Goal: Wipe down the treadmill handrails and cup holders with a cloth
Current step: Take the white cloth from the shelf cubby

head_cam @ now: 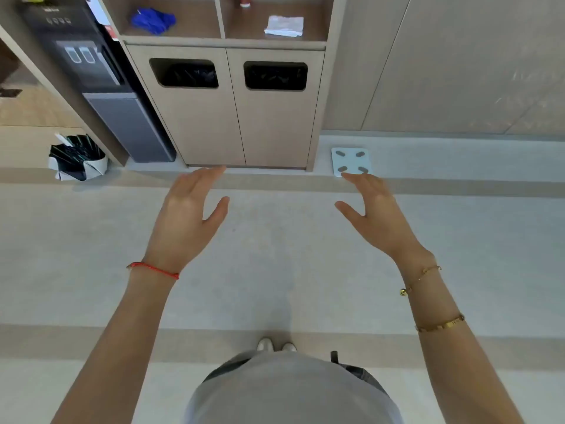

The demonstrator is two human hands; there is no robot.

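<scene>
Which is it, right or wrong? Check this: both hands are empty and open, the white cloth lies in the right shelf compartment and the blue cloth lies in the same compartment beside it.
One detail is wrong. The head view shows the blue cloth in the left compartment, across the divider from the white cloth in the right one. The left hand and right hand are indeed empty and open.

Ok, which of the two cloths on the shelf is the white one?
The white cloth lies folded flat in the right shelf compartment; the blue cloth is bunched up in the left one.
</scene>
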